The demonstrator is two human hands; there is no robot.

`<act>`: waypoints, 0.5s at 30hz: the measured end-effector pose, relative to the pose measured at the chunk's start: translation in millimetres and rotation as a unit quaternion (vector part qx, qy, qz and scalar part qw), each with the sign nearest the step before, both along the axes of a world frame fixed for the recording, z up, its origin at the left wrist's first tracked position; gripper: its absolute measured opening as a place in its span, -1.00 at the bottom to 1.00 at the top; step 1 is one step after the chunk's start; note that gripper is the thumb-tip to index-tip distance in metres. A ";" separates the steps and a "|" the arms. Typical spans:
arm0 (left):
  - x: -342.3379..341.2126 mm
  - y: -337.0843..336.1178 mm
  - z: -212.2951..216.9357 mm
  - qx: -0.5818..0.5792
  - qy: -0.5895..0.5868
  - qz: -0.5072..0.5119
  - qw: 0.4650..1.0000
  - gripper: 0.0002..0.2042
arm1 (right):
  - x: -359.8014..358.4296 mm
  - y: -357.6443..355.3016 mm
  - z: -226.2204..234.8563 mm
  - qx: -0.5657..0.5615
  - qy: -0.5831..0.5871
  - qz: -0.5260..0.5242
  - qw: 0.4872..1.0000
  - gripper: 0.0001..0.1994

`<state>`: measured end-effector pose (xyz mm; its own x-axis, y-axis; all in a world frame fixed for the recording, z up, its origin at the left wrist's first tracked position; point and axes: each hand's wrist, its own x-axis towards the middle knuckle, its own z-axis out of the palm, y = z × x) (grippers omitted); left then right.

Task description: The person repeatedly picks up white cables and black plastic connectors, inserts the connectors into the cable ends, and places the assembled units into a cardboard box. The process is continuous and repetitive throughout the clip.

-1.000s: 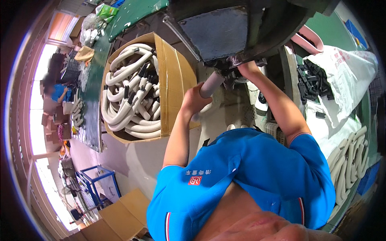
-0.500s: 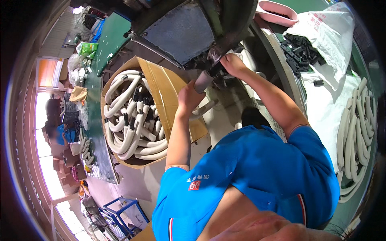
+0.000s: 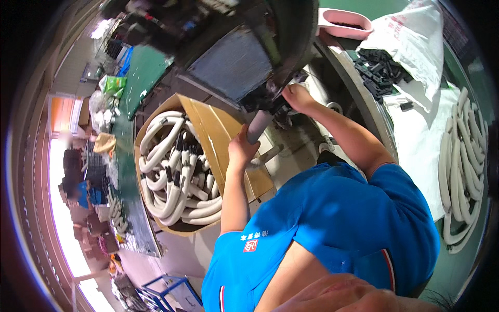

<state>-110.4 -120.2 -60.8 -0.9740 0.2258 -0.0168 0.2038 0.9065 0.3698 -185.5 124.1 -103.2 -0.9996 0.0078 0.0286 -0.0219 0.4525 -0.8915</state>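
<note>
My left hand point(image 3: 243, 149) is closed around a pale grey hose point(image 3: 259, 126), which stands tilted below the black machine point(image 3: 288, 39). The hose's upper end meets dark parts under the machine's grey plate point(image 3: 234, 62); whether it is inside them or only against them is hard to see. My right hand point(image 3: 298, 98) is closed at the dark metal parts beside the hose end, its fingertips partly hidden. What those fingers grip does not show.
Left of my hands, an open cardboard box point(image 3: 210, 127) holds several pale hoses with black ends. On the right-hand green bench lie black plastic pieces point(image 3: 378, 73), a white sack point(image 3: 413, 39), a pink tray point(image 3: 345, 25) and more hoses point(image 3: 460, 161). A blue metal frame point(image 3: 169, 291) stands lower left.
The surroundings have shifted downward in the picture. The hose leans slightly differently in my left hand, and its black end shows less among the machine's dark parts. Both hands keep their closed grip.
</note>
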 end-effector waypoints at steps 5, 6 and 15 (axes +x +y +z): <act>-13.5 -1.1 -7.6 0.027 0.030 -0.022 0.999 -0.49 | 2.3 7.6 7.7 0.050 -0.002 -0.006 0.999 -0.41; -11.4 -4.3 -7.1 0.034 0.046 -0.026 0.998 -0.51 | 7.9 3.4 14.7 0.069 0.004 -0.005 0.998 -0.43; 24.2 -11.7 40.2 0.097 0.080 -0.073 0.989 -0.60 | 53.1 18.1 74.5 0.042 -0.002 0.078 0.996 -0.48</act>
<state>-86.2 -131.9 -20.6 -0.9176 0.3480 0.1919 0.3969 0.7782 0.4868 -132.4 142.1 -28.6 -0.9886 -0.1492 0.0184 -0.0939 0.5176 -0.8505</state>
